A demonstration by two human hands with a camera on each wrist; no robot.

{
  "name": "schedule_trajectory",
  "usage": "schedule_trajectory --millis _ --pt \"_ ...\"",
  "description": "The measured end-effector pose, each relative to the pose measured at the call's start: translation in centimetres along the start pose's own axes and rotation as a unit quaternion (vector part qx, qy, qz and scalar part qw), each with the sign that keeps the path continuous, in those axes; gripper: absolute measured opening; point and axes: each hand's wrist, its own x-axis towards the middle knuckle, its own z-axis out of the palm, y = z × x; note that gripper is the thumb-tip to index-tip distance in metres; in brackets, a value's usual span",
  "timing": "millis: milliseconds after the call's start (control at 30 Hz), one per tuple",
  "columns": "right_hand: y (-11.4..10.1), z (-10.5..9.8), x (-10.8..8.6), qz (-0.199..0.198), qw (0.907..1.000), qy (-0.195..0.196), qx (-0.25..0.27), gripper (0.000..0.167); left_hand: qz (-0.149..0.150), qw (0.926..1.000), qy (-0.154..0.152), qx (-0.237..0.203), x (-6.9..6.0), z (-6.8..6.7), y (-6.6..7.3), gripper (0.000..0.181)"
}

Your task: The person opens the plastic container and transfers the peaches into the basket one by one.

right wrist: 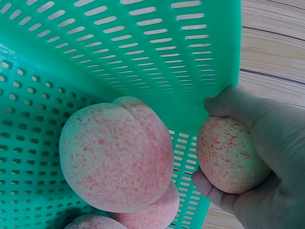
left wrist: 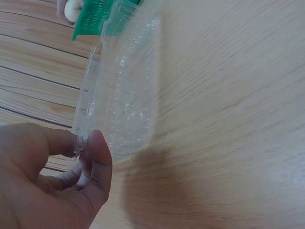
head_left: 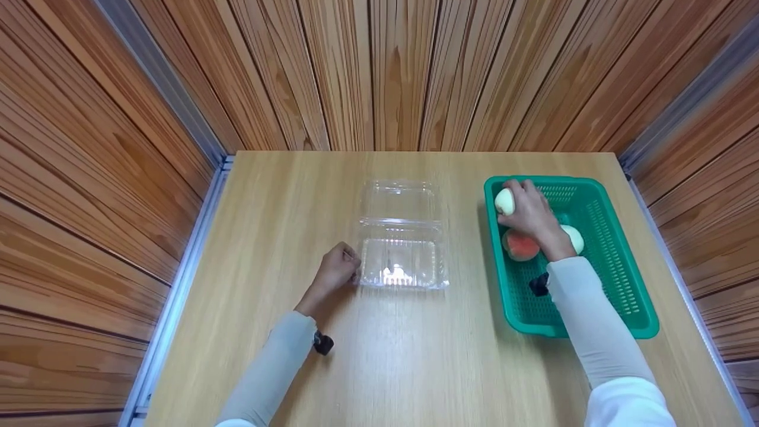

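Observation:
A clear plastic clamshell container lies opened out on the table. My left hand is at its near left side; in the left wrist view, thumb and fingers pinch the container's rim. Over the far left corner of a green basket, my right hand grips a pale peach, whose red speckles show in the right wrist view. Below that hand, a reddish peach and a paler peach sit in the basket. The right wrist view shows a large speckled peach close up, partly covering others.
The wooden table carries the container at its middle and the basket on the right. Wood-plank walls rise behind and at both sides, with metal rails along the table's sides. The basket's raised perforated walls surround the peaches.

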Motion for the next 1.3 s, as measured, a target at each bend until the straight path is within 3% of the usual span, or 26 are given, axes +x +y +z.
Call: schedule_trajectory --millis 700,967,1300 --pt "0.7 0.9 -0.1 0.017 0.9995 -0.02 -0.019 0.07 -0.011 0.9999 -0.001 0.007 0.4 0.1 -0.2 0.01" --pt "1.0 1.2 -0.3 -0.002 0.9995 -0.021 -0.024 0.07 -0.002 1.0 0.003 0.006 0.3 0.0 -0.2 0.009" --pt "1.2 1.5 -0.3 0.002 0.9995 -0.023 -0.021 0.07 -0.011 0.9999 0.0 0.005 0.4 0.0 -0.2 0.011"
